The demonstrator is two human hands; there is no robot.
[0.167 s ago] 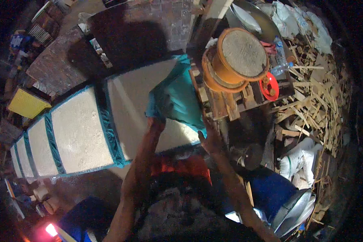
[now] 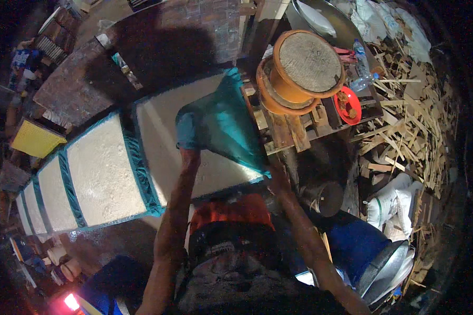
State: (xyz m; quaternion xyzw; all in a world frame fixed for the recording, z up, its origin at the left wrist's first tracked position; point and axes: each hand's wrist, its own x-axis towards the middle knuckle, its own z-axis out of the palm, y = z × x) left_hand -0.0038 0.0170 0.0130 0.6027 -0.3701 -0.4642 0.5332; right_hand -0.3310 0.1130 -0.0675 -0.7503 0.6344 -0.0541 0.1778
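Teal cloth (image 2: 223, 118) slants from my left hand (image 2: 191, 156) toward my right hand (image 2: 279, 181).
Grips unclear: left fingers covered, right ones dark at the tabletop's (image 2: 251, 111) near right corner.

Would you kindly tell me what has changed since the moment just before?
The left hand has moved left, and the loose end of the teal cloth has shifted left with it over the pale panel. The right hand stays by the cloth's near right corner; the red plate sits as before.
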